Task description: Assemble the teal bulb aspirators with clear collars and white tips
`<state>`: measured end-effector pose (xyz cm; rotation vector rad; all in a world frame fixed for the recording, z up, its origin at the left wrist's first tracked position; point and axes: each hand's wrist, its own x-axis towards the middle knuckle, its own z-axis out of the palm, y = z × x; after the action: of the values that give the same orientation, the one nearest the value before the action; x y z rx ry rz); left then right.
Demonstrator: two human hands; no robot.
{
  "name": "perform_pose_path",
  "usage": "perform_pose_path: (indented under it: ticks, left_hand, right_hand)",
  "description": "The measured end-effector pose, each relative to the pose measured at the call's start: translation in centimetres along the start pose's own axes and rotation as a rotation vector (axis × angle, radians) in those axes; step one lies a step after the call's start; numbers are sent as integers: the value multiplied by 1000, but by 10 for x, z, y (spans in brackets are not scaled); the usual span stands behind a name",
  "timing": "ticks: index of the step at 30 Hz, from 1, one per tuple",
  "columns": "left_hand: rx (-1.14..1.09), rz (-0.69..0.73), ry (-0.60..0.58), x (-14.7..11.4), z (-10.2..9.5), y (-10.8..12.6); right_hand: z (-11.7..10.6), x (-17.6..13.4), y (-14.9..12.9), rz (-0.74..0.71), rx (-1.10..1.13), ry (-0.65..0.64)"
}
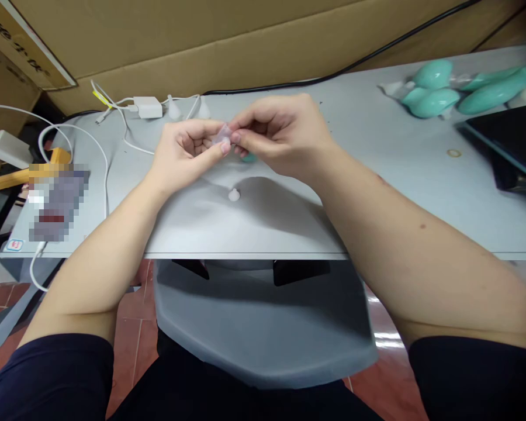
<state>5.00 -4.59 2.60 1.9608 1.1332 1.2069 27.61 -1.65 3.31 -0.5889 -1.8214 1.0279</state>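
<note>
Between my two hands is a small piece of clear plastic film (pixel 221 135), perhaps a little bag; its exact kind is hard to make out. My left hand (pixel 182 151) pinches its lower edge with the thumb against the fingers. The fingertips of my right hand (pixel 287 133) are closed on its right side. Just beneath the right fingers a bit of teal (pixel 248 157) shows, mostly hidden by the hand. Below both hands, a small white cone-shaped piece (pixel 234 195) stands on the grey table (pixel 228 231).
White charger (pixel 149 107) and cables lie at the back left, beside two white cone-shaped pieces (pixel 174 109). A pixelated phone-like item (pixel 60 204) is at left. Teal rounded objects (pixel 433 96), a dark device (pixel 508 146) and a tan ring (pixel 454 153) are at right.
</note>
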Motion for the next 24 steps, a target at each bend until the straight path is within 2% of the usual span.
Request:
perform_pose_path:
  ticks: [4,8,13,16,18,21,24]
  left_hand:
    - [13,29,40,-2,-1,5]
    - [99,13,85,-4,-7,10]
    - [49,62,34,-4,-9,13]
    - [-1,22,7,-4,-6,15]
    - [-18,-17,16,-4,-5,15]
    - [-2,-81,51,-4,-6,12]
    - [44,-110,39,-2,-8,5]
  right_hand:
    - [-2,-3,-2,-165,-35,1]
    - [-8,-5,-8,-85,-89,-36]
    - [-8,-2,-10,-108,-53,-34]
    - [-11,1,-11,-80,-57,-58]
    - [-17,3,-11,-88,-47,-11]
    - [-29,7,-10,-141,-31,128]
    - [-39,11,-3,-81,-113,107]
